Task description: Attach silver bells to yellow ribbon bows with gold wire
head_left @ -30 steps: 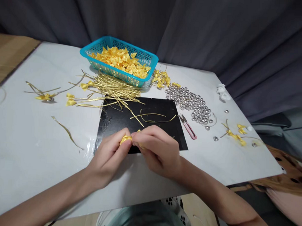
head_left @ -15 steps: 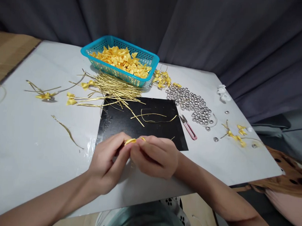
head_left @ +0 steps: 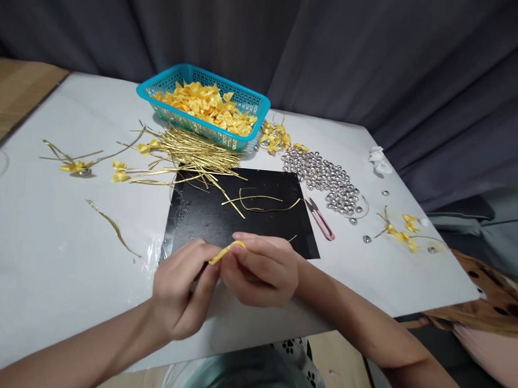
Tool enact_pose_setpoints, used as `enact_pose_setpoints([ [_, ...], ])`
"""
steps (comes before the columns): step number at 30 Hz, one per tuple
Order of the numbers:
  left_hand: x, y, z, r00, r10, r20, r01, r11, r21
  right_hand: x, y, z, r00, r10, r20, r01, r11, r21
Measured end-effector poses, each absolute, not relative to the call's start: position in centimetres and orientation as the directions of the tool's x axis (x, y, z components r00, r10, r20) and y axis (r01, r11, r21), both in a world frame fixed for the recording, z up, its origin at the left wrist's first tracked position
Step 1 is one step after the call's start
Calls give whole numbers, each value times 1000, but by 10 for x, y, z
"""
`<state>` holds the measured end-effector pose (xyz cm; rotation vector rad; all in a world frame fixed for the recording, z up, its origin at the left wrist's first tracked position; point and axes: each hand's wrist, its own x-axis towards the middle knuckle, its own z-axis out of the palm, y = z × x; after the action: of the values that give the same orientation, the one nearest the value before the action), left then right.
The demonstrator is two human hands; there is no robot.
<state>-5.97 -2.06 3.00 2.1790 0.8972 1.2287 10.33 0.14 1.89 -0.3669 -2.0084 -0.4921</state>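
Observation:
A small yellow ribbon bow [head_left: 224, 253] is stretched between my two hands above the near edge of the black mat [head_left: 206, 214]. My left hand [head_left: 184, 288] pinches one end between thumb and forefinger. At the other end, the fingers of my right hand [head_left: 262, 271] are closed on it, covering part of the ribbon. Beyond the hands, cut lengths of gold cord [head_left: 200, 154] lie in a heap, and a few loose pieces rest on the mat.
A blue basket [head_left: 244, 139] of yellow bows stands at the back. Silver beads [head_left: 324, 177] spread to its right, near pink-handled thread snips [head_left: 322, 219]. Finished-looking bow pieces lie at left [head_left: 75, 166] and right [head_left: 401, 234]. A dark curtain [head_left: 334, 54] hangs behind the table.
The yellow bow now shows as a longer strip, tilted down to the left. My right fingers have shifted on it; both hands stay close together.

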Motion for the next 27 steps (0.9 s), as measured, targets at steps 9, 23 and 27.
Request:
enact_pose_setpoints([
  [9, -68, -7, 37, 554, 594, 583, 487, -800, 352, 125, -7, 32, -527, 94, 844, 553, 792, 258],
  [23, -80, -32, 25, 551, 692, 466, 425, -714, 557, 105, -33, 18, -156, 779, 608, 526, 586, -616],
  [27, -80, -27, 27, 589, 626, 511, 413, -776, 476, 101, -33, 20, -109, 849, 517, 407, 513, -756],
])
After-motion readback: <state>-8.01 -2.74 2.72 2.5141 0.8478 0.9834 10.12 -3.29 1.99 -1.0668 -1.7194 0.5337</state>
